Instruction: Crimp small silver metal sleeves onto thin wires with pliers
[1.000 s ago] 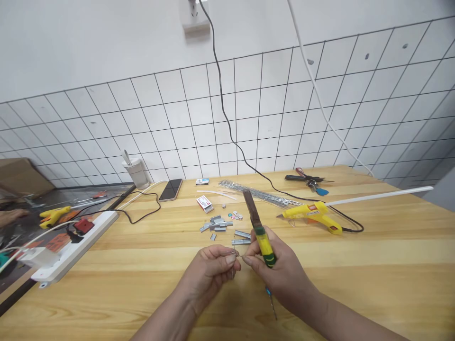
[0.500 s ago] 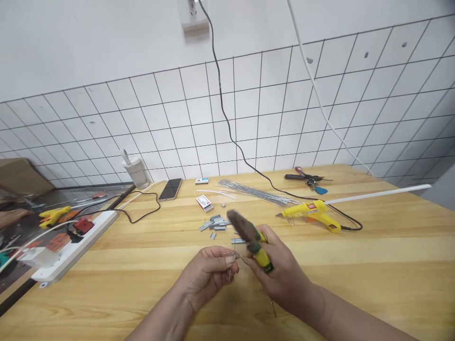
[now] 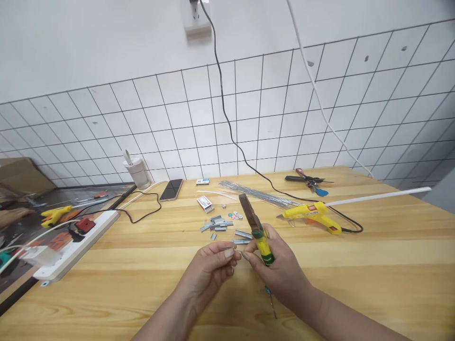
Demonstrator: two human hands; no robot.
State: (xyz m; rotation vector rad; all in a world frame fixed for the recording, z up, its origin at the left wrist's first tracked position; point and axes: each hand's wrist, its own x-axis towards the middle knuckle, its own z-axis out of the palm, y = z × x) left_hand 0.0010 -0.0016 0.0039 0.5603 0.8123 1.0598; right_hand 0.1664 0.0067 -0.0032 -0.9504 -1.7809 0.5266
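My left hand (image 3: 213,265) pinches a thin bent piece of wire (image 3: 233,248) between thumb and fingertips. Close beside it, my right hand (image 3: 280,260) is closed around pliers (image 3: 262,244) with yellow and green handles; their dark jaws point up and away from the wire. The right thumb and forefinger reach to the wire's near end, and their fingertips almost meet the left ones. Below the right hand a thin item with a blue part (image 3: 270,298) is partly hidden. Just beyond the hands lie loose strips of staples (image 3: 217,223).
A yellow glue gun (image 3: 316,214) with a white glue stick lies at right. Behind are a bundle of metal wires (image 3: 256,193), small boxes (image 3: 205,203), a phone (image 3: 171,189) and pliers with keys (image 3: 309,181). A power strip (image 3: 76,246) borders the left edge, where another person's hand (image 3: 14,216) shows.
The pliers in my right hand have swung more upright, baring small charms and staple strips behind. The wire has turned slightly between my fingertips.
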